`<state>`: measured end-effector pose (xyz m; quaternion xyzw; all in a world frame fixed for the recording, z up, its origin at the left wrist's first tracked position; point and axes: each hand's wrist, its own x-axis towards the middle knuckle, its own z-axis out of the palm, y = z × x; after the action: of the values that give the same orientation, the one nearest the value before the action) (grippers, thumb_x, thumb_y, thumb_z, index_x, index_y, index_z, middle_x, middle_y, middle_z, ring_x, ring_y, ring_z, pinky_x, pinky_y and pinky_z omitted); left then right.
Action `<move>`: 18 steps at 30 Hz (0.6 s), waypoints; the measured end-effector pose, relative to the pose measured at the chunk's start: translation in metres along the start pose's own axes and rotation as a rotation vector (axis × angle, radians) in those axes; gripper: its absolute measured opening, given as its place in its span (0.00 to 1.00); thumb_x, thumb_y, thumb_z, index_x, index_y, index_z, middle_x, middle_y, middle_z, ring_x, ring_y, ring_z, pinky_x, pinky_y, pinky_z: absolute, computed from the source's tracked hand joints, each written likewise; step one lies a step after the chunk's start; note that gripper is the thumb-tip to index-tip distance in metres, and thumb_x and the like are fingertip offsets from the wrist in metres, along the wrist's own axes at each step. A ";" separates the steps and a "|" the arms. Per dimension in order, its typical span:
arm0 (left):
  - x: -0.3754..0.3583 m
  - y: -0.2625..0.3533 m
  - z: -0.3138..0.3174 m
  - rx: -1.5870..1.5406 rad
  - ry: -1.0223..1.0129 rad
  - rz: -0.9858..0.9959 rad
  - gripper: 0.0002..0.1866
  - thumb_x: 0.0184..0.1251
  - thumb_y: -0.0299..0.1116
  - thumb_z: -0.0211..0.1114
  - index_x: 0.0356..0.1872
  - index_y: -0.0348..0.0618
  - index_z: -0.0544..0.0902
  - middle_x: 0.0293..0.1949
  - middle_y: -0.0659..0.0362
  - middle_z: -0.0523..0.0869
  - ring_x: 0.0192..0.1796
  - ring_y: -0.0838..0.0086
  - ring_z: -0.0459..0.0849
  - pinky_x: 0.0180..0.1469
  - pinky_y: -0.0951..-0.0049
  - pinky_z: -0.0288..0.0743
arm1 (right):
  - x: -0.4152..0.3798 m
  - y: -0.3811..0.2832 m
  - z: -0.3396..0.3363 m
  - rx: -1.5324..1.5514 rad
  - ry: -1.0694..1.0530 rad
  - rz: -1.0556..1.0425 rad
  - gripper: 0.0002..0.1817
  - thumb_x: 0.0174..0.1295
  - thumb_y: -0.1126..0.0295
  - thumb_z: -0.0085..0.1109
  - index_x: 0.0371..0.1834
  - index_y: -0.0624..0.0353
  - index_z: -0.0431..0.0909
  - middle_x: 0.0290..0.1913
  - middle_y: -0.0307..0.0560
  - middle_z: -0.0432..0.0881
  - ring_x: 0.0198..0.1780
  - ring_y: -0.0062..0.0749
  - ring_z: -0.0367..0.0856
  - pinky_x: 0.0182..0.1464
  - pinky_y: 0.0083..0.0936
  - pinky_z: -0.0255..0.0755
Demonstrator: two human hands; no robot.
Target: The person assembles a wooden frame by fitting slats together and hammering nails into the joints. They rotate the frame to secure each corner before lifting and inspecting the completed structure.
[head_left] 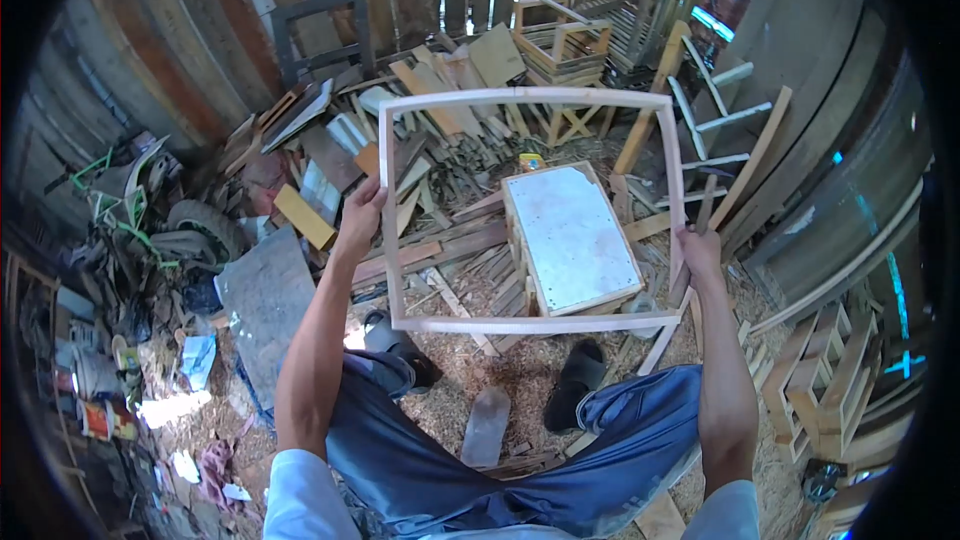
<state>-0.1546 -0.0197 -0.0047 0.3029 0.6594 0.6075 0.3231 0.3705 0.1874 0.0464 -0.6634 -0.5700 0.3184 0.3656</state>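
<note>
A rectangular wooden frame is held up in front of me, clear of the floor. My left hand grips its left side piece a little above the middle. My right hand is closed at the right side piece, and a short wooden stick pokes up from that fist; its lower part is hidden. Through the frame shows a box with a white top, standing on the floor between scraps of wood. A small yellow object lies just behind the box.
Offcuts and boards are heaped at the back wall. A wheeled machine stands at left near a grey sheet. A clear plastic bottle lies between my feet on shavings. Wooden racks stand at right, below leaning boards.
</note>
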 end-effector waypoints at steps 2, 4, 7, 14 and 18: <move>0.011 0.001 -0.014 -0.068 0.058 0.119 0.23 0.74 0.33 0.57 0.68 0.42 0.71 0.52 0.64 0.82 0.52 0.79 0.76 0.55 0.74 0.68 | -0.014 -0.034 0.006 0.044 -0.018 -0.022 0.06 0.60 0.73 0.62 0.28 0.61 0.76 0.25 0.36 0.74 0.27 0.22 0.69 0.31 0.26 0.64; 0.002 0.033 -0.032 -0.039 0.122 0.019 0.23 0.73 0.33 0.59 0.66 0.40 0.72 0.52 0.64 0.82 0.53 0.78 0.77 0.56 0.73 0.68 | -0.017 -0.053 0.019 0.129 -0.070 -0.073 0.16 0.59 0.64 0.66 0.40 0.68 0.79 0.34 0.48 0.83 0.36 0.36 0.81 0.41 0.33 0.71; 0.002 0.051 -0.068 -0.172 0.212 0.170 0.24 0.67 0.30 0.63 0.63 0.39 0.74 0.48 0.58 0.84 0.49 0.75 0.79 0.54 0.73 0.72 | -0.021 -0.082 0.073 0.090 -0.008 -0.216 0.14 0.59 0.65 0.65 0.37 0.67 0.77 0.35 0.53 0.82 0.38 0.42 0.83 0.42 0.35 0.72; -0.009 0.000 -0.217 0.257 0.409 0.262 0.30 0.59 0.18 0.62 0.65 0.41 0.73 0.46 0.59 0.82 0.49 0.75 0.78 0.55 0.74 0.69 | -0.073 -0.190 0.216 -0.070 -0.008 -0.531 0.14 0.58 0.66 0.65 0.37 0.66 0.76 0.31 0.61 0.83 0.39 0.60 0.82 0.43 0.45 0.71; -0.027 -0.051 -0.269 0.373 0.509 0.043 0.31 0.57 0.20 0.62 0.65 0.39 0.72 0.48 0.55 0.82 0.50 0.72 0.79 0.54 0.72 0.71 | -0.088 -0.180 0.317 -0.159 -0.153 -0.568 0.12 0.59 0.68 0.63 0.37 0.68 0.76 0.32 0.64 0.82 0.42 0.62 0.81 0.45 0.48 0.72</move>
<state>-0.3521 -0.2076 -0.0394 0.2091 0.8126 0.5390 0.0734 -0.0025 0.1545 0.0315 -0.4780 -0.7818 0.2067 0.3428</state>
